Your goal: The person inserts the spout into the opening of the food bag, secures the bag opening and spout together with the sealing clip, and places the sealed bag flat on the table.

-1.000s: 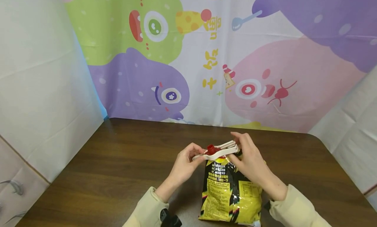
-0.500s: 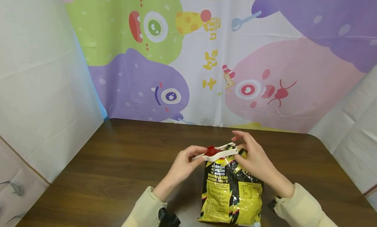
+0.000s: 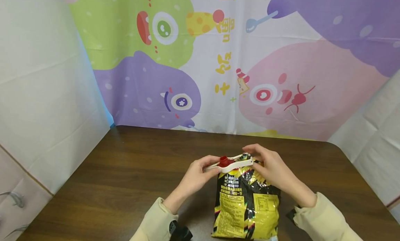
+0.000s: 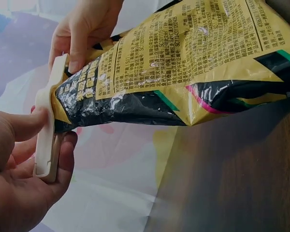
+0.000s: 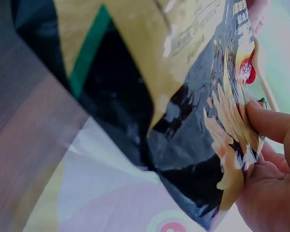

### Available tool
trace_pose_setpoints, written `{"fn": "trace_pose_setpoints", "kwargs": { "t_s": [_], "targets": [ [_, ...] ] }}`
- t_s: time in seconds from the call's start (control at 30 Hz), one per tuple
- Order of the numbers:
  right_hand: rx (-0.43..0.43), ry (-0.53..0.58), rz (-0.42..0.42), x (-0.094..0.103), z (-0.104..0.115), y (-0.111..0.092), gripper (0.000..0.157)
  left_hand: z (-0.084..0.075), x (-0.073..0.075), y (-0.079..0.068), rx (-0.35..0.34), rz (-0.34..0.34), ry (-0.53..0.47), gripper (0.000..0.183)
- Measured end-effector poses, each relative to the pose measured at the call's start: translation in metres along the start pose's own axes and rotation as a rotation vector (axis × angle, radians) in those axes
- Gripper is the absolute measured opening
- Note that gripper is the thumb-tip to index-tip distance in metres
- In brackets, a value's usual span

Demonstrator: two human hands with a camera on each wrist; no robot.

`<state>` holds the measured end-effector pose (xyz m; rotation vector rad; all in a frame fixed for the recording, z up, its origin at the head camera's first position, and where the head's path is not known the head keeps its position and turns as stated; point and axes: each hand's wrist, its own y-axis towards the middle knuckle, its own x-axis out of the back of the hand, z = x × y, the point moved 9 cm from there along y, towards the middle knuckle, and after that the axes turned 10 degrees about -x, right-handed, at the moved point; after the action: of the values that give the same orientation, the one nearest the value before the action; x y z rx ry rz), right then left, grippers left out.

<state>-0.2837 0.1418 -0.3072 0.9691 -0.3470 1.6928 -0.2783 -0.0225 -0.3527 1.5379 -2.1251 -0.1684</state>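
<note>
A black and yellow snack bag stands on the table with its printed back towards me. Across its top lies a white bag clip with a red spout. My left hand pinches the clip's left end between thumb and fingers, also plain in the left wrist view, where the clip crosses the bag's mouth. Crumpled bag film shows between the clip's two arms at the right. There my right hand pinches the gathered top corner of the bag, thumb on the near side.
A dark wooden table spreads around the bag. Behind it hangs a cloth backdrop with cartoon monsters, and pale curtains flank both sides. A black wrist camera sits at the left sleeve.
My right hand shifts off the clip's right end and onto the bag's top corner. More bag film now lies between the clip's arms, which sit closer together. The left hand keeps its pinch.
</note>
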Motion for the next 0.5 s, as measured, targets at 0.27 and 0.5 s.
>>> {"fn": "trace_pose_setpoints", "kwargs": {
  "t_s": [0.27,0.5],
  "targets": [
    [-0.011,-0.044,0.011,-0.001,-0.003,0.000,0.039,0.020,-0.006,0.002,-0.022,0.055,0.036,0.034],
    [0.003,-0.052,0.005,-0.002,0.000,0.000,0.041,0.013,-0.012,0.001,-0.087,0.102,0.112,0.044]
  ]
}}
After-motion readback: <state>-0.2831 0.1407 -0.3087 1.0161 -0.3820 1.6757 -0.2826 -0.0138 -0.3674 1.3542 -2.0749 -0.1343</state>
